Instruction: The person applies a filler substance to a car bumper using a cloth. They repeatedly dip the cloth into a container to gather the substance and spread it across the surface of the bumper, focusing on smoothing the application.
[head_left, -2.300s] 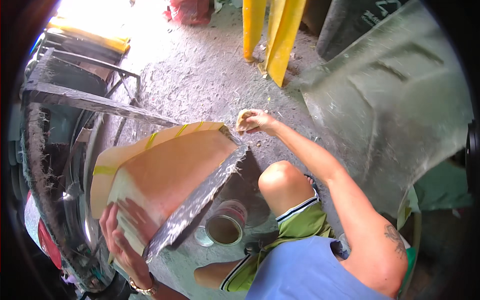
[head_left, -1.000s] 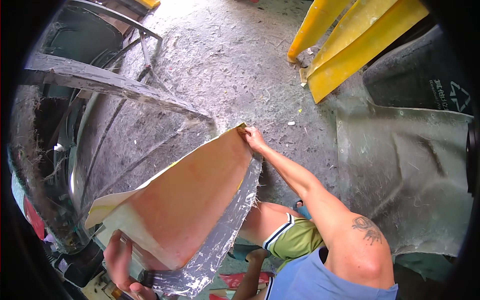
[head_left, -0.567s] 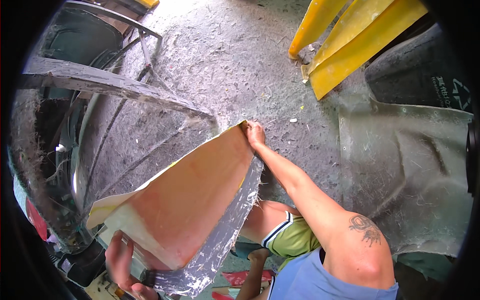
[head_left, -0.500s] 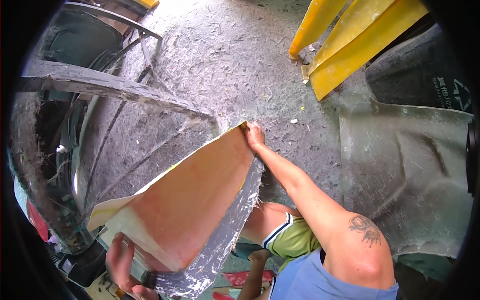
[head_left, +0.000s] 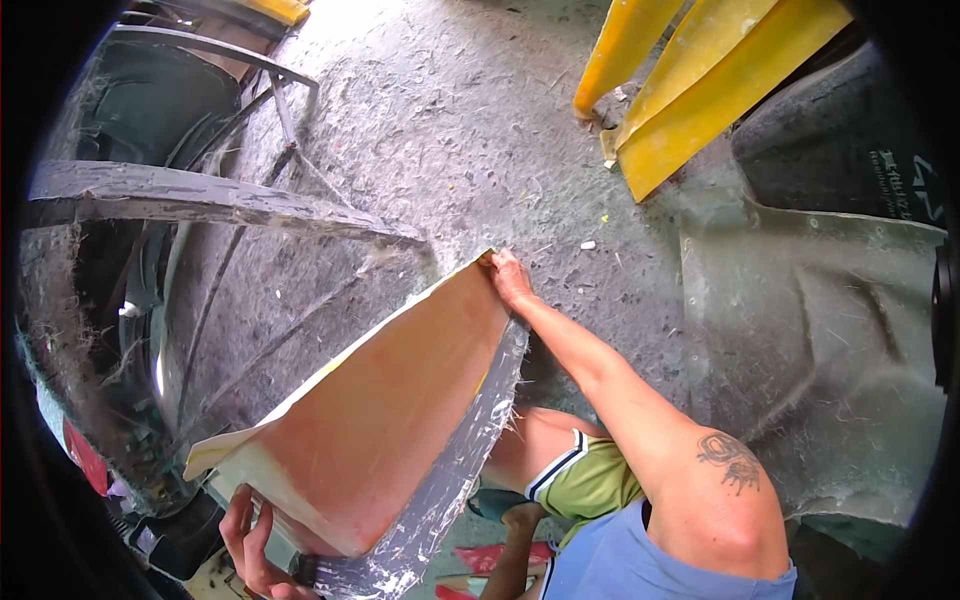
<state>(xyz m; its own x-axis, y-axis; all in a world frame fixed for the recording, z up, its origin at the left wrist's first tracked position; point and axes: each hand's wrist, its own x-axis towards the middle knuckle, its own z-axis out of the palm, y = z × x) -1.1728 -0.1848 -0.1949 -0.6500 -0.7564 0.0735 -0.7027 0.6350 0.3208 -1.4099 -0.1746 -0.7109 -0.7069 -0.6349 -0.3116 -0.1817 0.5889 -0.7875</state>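
A tapered, shell-like panel [head_left: 380, 410], pinkish-orange on its inner face with a pale, ragged edge, lies slanted in front of me. A grey, white-streaked flange [head_left: 440, 500] runs along its near right side, with loose fibres sticking out. At the far tip, my right hand [head_left: 512, 278] pinches the panel's corner, its arm stretched out straight. My left hand [head_left: 250, 545] is by the wide near-left end, fingers bent and apart, fingertips at the panel's edge. A small dark piece [head_left: 303, 570], too hidden to name, is close to that hand.
To the left stands a worn grey frame [head_left: 220, 200] with bars and hanging fibres. Yellow moulded parts [head_left: 690, 110] lie far right. A large grey moulded sheet [head_left: 800, 340] and a black bin [head_left: 835, 140] are at the right. Scraps litter the rough floor [head_left: 430, 120].
My left hand has shifted slightly right and down, its fingertips now at the panel's end. The panel's wide end has moved slightly right. My right hand keeps its grip on the far corner.
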